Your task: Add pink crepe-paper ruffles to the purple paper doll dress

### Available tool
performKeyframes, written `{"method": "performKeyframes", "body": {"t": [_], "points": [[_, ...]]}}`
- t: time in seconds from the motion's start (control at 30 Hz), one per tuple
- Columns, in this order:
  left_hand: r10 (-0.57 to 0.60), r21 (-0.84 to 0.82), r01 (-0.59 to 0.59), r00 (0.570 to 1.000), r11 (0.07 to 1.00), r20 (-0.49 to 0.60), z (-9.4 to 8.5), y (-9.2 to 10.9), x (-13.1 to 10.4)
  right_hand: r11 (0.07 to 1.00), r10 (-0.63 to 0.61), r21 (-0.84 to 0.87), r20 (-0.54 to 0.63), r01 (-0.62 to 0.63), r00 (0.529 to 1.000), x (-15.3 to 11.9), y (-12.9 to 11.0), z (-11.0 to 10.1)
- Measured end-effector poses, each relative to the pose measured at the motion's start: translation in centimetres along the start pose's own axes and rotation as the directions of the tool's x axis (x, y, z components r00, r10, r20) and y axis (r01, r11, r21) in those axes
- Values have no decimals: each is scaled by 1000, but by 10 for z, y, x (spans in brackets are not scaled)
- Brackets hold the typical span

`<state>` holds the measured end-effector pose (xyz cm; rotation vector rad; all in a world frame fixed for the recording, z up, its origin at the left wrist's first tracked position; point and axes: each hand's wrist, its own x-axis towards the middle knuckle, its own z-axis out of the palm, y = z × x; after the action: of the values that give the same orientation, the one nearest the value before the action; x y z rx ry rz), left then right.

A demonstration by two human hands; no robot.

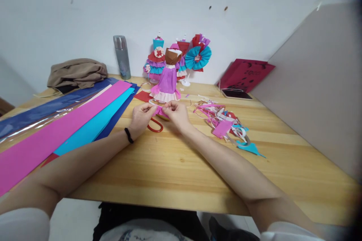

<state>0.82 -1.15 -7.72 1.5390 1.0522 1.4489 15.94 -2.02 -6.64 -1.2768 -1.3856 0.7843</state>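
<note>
My left hand (141, 118) and my right hand (177, 113) meet over the middle of the table, each pinching a small piece of pink crepe paper (160, 110) that looks gathered or folded. A thin white strip (152, 102) shows by the left fingertips. Under the hands lies a pair of scissors with a red-orange handle loop (155, 125); the rest of it is hidden. Right behind the hands stands a small dress form in a purple paper dress (167, 79), with a pale ruffled hem and a brown piece on top.
Long paper sheets in pink (70, 128), light blue and dark blue lie at left. Paper scraps (223, 124) are heaped at right. Behind stand dressed forms (157, 60), a flask (122, 58) and a brown cloth (77, 73). A phone (236, 94) lies by a red bag (244, 75).
</note>
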Motion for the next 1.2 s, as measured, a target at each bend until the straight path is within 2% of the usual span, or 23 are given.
{"method": "performKeyframes", "body": {"t": [0.2, 0.3, 0.47, 0.77, 1.03, 1.2], "points": [[-26, -109, 33, 997, 993, 66, -1, -4, 3, 978, 111, 162, 112, -129, 987, -1, -4, -3], [-23, -122, 34, 996, 992, 92, -1, -5, 4, 974, 122, 170, 155, -148, 980, 0, -5, -5], [-40, -109, 51, 994, 993, 102, -1, -6, 5, 991, 51, 114, 108, -64, 993, 1, 3, -4], [-89, -103, 100, 990, 990, 109, -1, -1, 3, 994, 34, 105, 91, -44, 995, 2, 10, -3], [-147, -103, 163, 977, 981, 152, -2, 3, 0, 994, -103, -31, 6, 103, 995, -4, 12, -2], [-202, -68, 213, 968, 975, 146, -4, 4, -1, 976, -188, -108, 1, 187, 982, -10, 16, -1]]}}
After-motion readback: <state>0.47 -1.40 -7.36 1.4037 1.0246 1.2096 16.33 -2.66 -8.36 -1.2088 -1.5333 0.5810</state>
